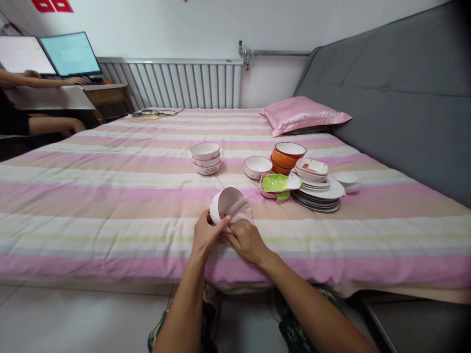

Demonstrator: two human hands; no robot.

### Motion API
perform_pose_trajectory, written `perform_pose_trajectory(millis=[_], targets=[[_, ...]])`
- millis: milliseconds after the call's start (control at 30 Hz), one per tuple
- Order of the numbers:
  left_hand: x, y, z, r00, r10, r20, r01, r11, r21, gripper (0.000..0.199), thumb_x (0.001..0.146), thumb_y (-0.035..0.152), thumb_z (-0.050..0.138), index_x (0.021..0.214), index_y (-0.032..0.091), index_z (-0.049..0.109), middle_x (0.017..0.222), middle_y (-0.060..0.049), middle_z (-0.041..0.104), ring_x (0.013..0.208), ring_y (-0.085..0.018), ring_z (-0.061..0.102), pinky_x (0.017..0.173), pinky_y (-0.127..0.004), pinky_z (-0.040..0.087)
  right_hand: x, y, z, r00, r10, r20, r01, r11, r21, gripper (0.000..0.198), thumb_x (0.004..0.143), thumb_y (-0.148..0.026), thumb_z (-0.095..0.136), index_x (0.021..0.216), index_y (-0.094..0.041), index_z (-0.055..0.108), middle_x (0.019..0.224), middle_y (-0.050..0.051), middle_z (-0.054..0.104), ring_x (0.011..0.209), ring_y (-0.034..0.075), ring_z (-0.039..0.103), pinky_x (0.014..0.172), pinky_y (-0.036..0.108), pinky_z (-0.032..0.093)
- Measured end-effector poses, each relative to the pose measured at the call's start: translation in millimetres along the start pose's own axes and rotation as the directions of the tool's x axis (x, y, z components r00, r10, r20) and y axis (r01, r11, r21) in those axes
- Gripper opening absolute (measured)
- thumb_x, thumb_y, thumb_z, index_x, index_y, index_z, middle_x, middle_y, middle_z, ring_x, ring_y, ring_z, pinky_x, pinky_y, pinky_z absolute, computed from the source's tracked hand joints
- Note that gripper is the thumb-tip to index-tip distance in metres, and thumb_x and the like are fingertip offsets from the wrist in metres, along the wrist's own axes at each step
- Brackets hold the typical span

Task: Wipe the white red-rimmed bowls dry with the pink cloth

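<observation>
Tilted on its side near the bed's front edge is a white bowl (pixel 216 206) with a red rim. My left hand (pixel 206 230) is closed on the bowl's left and lower wall, thumb at the rim. A pale pink cloth (pixel 241 211) lies over the rim and into the bowl, and my right hand (pixel 246 240) is closed on it. Beyond them stands a stack of similar white bowls (pixel 206 159). Another white bowl (pixel 257 169) sits upright by itself to the right of that stack.
On the right are orange bowls (pixel 283 159), a green leaf-shaped dish (pixel 275 183), stacked plates (pixel 333 189) and small white dishes (pixel 348 180). A pink pillow (pixel 303 113) lies by the grey headboard (pixel 390 98). Cables (pixel 154 113) lie at the far left; a person (pixel 37 117) sits at monitors.
</observation>
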State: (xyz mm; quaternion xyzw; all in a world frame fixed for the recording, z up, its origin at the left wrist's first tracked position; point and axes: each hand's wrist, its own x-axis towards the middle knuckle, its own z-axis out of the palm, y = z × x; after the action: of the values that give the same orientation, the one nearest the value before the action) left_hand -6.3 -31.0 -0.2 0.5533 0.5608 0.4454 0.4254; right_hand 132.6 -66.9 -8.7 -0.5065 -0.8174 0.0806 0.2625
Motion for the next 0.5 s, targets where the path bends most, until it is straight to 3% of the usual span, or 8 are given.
perform_pose_trajectory(millis=[100, 200, 400, 500], targets=[[1, -3, -1, 0.998, 0.028, -0.051, -0.027, 1.0, 0.007, 0.041, 0.064, 0.05, 0.067, 0.081, 0.013, 0.064, 0.071, -0.003, 0.062, 0.067, -0.017, 0.055, 0.06, -0.027, 0.04, 0, -1, -2, 0.998, -0.049, 0.026, 0.048, 0.998, 0.032, 0.012, 0.088, -0.023, 0.056, 0.085, -0.016, 0.065, 0.081, 0.006, 0.072, 0.077, 0.019, 0.065, 0.07, 0.027, 0.04], [1, -4, -4, 0.996, 0.04, -0.074, -0.041, 0.999, -0.004, 0.036, 0.067, 0.05, 0.061, 0.068, 0.015, 0.06, 0.06, 0.0, 0.056, 0.059, -0.014, 0.048, 0.055, -0.026, 0.036, 1, 1, -2, 0.992, -0.122, 0.016, 0.121, 0.99, 0.075, 0.016, 0.088, -0.023, 0.058, 0.1, -0.016, 0.065, 0.089, 0.006, 0.073, 0.082, 0.02, 0.067, 0.074, 0.028, 0.043], [2, -5, -11, 0.997, 0.025, -0.07, -0.026, 1.0, -0.015, 0.042, 0.068, 0.055, 0.058, 0.053, 0.019, 0.044, 0.049, 0.005, 0.038, 0.05, -0.01, 0.034, 0.05, -0.025, 0.028, 0, 14, -5, 0.964, -0.265, 0.019, 0.26, 0.957, 0.131, 0.021, 0.085, -0.016, 0.06, 0.105, -0.021, 0.066, 0.108, 0.004, 0.072, 0.097, 0.017, 0.066, 0.087, 0.029, 0.042], [4, -5, -14, 0.997, 0.014, -0.075, -0.015, 1.0, -0.018, 0.045, 0.067, 0.057, 0.058, 0.05, 0.02, 0.04, 0.048, 0.005, 0.036, 0.05, -0.01, 0.033, 0.049, -0.025, 0.028, 0, 18, -7, 0.958, -0.286, 0.024, 0.28, 0.949, 0.148, 0.028, 0.081, -0.011, 0.061, 0.106, -0.024, 0.066, 0.111, 0.002, 0.072, 0.101, 0.017, 0.066, 0.091, 0.032, 0.04]])
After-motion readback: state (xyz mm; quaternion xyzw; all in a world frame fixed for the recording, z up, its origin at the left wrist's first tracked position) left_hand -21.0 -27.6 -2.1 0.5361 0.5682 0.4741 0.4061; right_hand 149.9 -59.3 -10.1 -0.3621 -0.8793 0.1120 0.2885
